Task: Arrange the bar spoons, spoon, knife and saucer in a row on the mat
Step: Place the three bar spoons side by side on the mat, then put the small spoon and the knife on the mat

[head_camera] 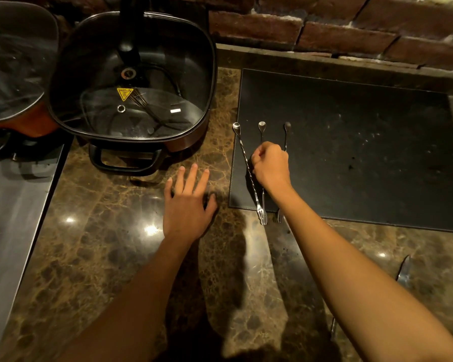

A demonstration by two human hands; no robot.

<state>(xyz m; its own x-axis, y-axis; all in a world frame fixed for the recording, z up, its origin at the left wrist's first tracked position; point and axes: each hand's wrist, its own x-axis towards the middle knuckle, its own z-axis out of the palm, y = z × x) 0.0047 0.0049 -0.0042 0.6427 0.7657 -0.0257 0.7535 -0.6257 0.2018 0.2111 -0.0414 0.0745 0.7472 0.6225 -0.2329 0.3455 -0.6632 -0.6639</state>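
A black mat (364,142) lies on the marble counter. Three long bar spoons with forked ends rest at its left side: the left one (242,150) slanted, the middle one (261,126) and the right one (287,129) roughly parallel. My right hand (271,165) is closed over the shafts of the middle and right spoons, pinching the right one. My left hand (188,202) rests flat on the counter left of the mat, fingers spread. A knife (404,271) lies on the counter at the lower right. No saucer is in view.
A square electric pan with a glass lid (131,82) stands left of the mat, its handle (126,160) toward me. A second pan (16,69) sits at far left above a steel surface (13,205). A brick wall (351,24) runs behind the counter.
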